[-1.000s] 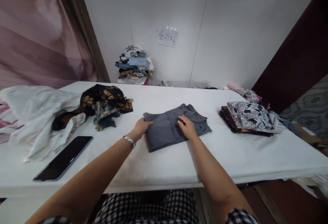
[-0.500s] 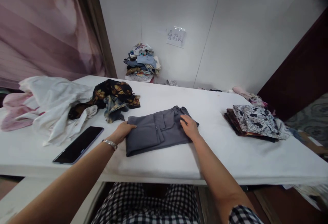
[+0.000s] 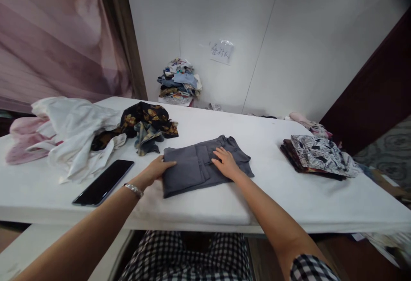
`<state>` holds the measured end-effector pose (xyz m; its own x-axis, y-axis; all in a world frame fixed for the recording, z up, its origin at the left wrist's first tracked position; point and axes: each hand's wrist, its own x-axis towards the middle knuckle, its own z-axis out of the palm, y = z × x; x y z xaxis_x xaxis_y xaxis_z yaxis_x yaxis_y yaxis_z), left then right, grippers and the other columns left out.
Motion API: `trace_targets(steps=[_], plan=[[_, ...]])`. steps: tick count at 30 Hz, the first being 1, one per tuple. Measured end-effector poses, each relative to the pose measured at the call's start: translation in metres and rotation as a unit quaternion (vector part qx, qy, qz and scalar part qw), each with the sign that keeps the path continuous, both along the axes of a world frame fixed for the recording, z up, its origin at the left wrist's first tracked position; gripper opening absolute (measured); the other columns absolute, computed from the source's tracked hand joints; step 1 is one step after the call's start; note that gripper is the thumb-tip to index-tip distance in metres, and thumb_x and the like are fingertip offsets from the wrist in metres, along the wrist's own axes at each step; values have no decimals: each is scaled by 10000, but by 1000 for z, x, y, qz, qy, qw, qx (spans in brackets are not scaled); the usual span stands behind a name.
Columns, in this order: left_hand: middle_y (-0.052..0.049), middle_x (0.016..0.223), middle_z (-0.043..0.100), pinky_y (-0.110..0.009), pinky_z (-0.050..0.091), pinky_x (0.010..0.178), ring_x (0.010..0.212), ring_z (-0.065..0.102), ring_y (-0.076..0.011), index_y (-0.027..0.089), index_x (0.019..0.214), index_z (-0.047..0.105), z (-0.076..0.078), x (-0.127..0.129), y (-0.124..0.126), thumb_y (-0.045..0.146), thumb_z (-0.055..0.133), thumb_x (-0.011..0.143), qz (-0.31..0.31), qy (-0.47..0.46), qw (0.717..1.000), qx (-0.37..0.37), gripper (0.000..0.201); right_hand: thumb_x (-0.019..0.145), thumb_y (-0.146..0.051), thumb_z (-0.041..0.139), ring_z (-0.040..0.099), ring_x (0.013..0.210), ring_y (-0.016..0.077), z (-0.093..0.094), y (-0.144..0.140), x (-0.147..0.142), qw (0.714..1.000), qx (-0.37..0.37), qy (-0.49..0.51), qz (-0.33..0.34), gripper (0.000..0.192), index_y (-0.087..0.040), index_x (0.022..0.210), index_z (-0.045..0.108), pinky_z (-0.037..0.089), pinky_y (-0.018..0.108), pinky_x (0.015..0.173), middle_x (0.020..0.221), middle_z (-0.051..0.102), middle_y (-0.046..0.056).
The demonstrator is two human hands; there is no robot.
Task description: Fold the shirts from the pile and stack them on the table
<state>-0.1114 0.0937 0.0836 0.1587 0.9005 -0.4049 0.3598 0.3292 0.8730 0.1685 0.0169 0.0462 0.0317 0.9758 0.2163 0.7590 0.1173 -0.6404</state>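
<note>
Grey garment (image 3: 202, 165) lies folded near table (image 3: 224, 204) centre, a neat rectangle w/ collar end bunched at its 2 o'clock corner. Both hands rest on it, flat, not gripping.

L hand (image 3: 157, 170) sits at the garment's 9 o'clock edge, fingers together & stretched along the fold, prob. pinning that side so the cloth doesn't slide on the smooth top. A metal bracelet (image 3: 134, 189) is on that wrist. R hand (image 3: 226, 164) lies palm-down on the garment's 3 o'clock half, fingers slightly spread, pressing the layers flat; nothing held in either.

Phone (image 3: 103, 176) lies screen-up at 9 o'clock of the L hand, near it but apart, parked off the cloth. Beyond it, at 10 o'clock, a loose white heap (image 3: 73, 135) w/ pink cloth (image 3: 24, 141) under its far edge; dark floral piece (image 3: 146, 122) crumpled at 11 o'clock of the grey one, unfolded.

At 3 o'clock, well apart, a tidy stack (image 3: 317, 154) w/ b&w print on top. Far off at 12 o'clock, a clothes pile (image 3: 180, 82) against the wall, paper note (image 3: 221, 52) taped above at its 1 o'clock; writing too small to read.
</note>
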Motion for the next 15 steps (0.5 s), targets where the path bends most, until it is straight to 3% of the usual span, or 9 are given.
trace_targets(steps=[3, 6, 8, 10, 12, 15], plan=[[-110, 1037, 715, -256, 524, 539, 812, 693, -236, 194, 1179, 565, 12, 18, 1, 259, 767, 663, 23, -20, 999, 31, 559, 899, -453, 534, 552, 1246, 240, 11, -8, -14, 974, -4, 226, 2, 435, -218, 1255, 622, 385, 449, 1093, 1323, 611, 107], [-95, 965, 710, -247, 529, 581, 740, 677, -188, 177, 1254, 528, 35, 60, -2, 263, 757, 696, 15, -118, 991, 66, 609, 890, -514, 547, 669, 1046, 213, 30, -12, -21, 898, -102, 425, 45, 559, -263, 1385, 479, 516, 401, 938, 1245, 655, 93], [-94, 967, 698, -244, 523, 580, 674, 659, -154, 180, 1347, 451, 52, 92, -8, 319, 732, 745, -25, -181, 981, 68, 678, 902, -589, 484, 689, 969, 199, 42, -12, -14, 859, -133, 492, 55, 605, -289, 1423, 408, 544, 376, 870, 1167, 687, 76], [-124, 1075, 672, -263, 532, 585, 654, 658, -142, 183, 1408, 377, 61, 119, -15, 387, 695, 786, -91, -225, 969, 52, 728, 913, -662, 370, 692, 923, 200, 47, -12, 3, 846, -136, 514, 36, 610, -275, 1375, 459, 554, 351, 821, 1075, 710, 66], [-165, 1212, 616, -281, 543, 595, 677, 661, -142, 169, 1416, 369, 58, 134, -20, 397, 666, 811, -131, -229, 963, 60, 712, 915, -682, 306, 688, 915, 209, 45, -12, 23, 845, -147, 515, 5, 626, -230, 1266, 559, 553, 327, 796, 1024, 717, 74], [-166, 1288, 576, -244, 521, 583, 762, 645, -141, 155, 1354, 454, 30, 133, -20, 324, 642, 827, -89, -158, 978, 100, 585, 906, -553, 448, 689, 906, 215, 30, -16, 47, 827, -174, 532, -46, 466, -182, 1122, 631, 549, 311, 794, 977, 727, 90]])
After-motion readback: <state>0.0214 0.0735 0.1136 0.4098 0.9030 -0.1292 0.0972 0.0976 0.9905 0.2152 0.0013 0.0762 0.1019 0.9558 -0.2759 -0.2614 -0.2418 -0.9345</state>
